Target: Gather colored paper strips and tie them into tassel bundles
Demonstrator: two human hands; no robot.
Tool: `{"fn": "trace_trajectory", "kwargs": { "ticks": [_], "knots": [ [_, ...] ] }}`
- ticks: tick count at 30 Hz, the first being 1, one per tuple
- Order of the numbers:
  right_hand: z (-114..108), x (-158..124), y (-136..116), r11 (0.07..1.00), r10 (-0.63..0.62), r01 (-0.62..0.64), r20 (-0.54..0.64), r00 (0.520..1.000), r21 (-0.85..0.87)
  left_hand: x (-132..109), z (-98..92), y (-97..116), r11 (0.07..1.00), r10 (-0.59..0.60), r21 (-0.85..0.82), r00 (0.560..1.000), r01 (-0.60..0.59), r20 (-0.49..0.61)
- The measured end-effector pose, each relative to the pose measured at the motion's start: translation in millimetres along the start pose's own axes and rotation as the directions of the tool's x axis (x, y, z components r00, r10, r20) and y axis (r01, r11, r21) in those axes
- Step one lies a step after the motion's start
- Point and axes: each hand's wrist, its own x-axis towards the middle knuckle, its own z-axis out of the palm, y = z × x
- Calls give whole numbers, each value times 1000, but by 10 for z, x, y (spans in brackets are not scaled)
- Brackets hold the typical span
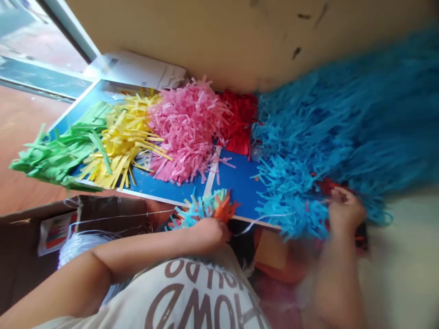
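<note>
Two hands: left (209, 233) grips paper tassel (206, 210), right (345, 212) maybe pinching blue fringe (291, 205).

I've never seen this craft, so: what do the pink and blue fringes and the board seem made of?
The pink fringe and blue fringe look like thin matte paper, perhaps crepe or tissue: narrow strips that bend and crease softly. The blue board looks like stiff card or foam board, smooth-faced with a pale edge; its core is hard to tell.

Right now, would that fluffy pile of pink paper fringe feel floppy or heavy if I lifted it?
The pink paper fringe probably flops: its thin strips bend and curl. It likely feels light for its size, being loose paper. Narrow strips might tear if tugged.
</note>
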Motion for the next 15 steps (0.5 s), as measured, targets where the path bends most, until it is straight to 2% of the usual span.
{"fn": "trace_trajectory", "kwargs": {
  "ticks": [2,3,4,5,6,8,11,12,13,15],
  "knots": [
    [104,-39,4,955,-161,154,-7,987,-252,43,-204,-68,990,134,-35,990,-136,-43],
    [167,-74,-34,901,-271,260,17,962,-349,101,-372,-145,986,158,-36,983,-161,-89],
    [257,-124,-98,842,-369,369,79,926,-393,199,-562,-257,991,136,10,982,-136,-130],
    [384,-190,-184,800,-443,472,166,881,-369,344,-756,-405,996,64,65,981,-53,-185],
    [551,-271,-287,787,-492,552,261,831,-275,532,-941,-583,993,-1,113,970,29,-242],
    [995,-448,-510,772,-558,634,435,706,-39,998,-1247,-986,974,-35,199,945,105,-325],
    [1793,-605,-791,705,-648,685,557,519,182,1666,-1548,-1540,926,-30,349,953,140,-303],
    [2051,-596,-856,698,-645,688,591,485,198,1821,-1623,-1686,910,-52,376,949,173,-312],
    [2291,-553,-905,703,-627,686,621,470,190,1932,-1695,-1814,899,-63,393,946,192,-318],
    [2697,-381,-953,723,-575,675,667,473,145,2029,-1840,-2031,886,-90,400,934,233,-346]
  ]
}}
